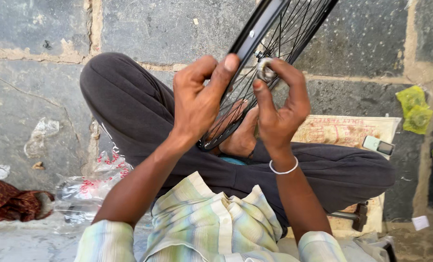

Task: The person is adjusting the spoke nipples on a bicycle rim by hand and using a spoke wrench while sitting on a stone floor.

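Note:
A black bicycle wheel rim [260,26] with thin spokes stands tilted in front of me, its lower edge resting by my bare feet. My left hand [199,99] grips the rim from the left, fingers curled over its edge. My right hand [279,104] pinches the silver hub [265,70] at the wheel's centre between thumb and fingers. A white bangle circles my right wrist. I sit cross-legged in dark trousers.
A printed cardboard sheet [347,130] lies under my right leg, with a small phone [379,145] on it. A hammer [354,217] lies by my right knee. Clear plastic wrap [88,189] and a red cloth [8,201] sit left; green wrappers [415,111] right. Stone paving all round.

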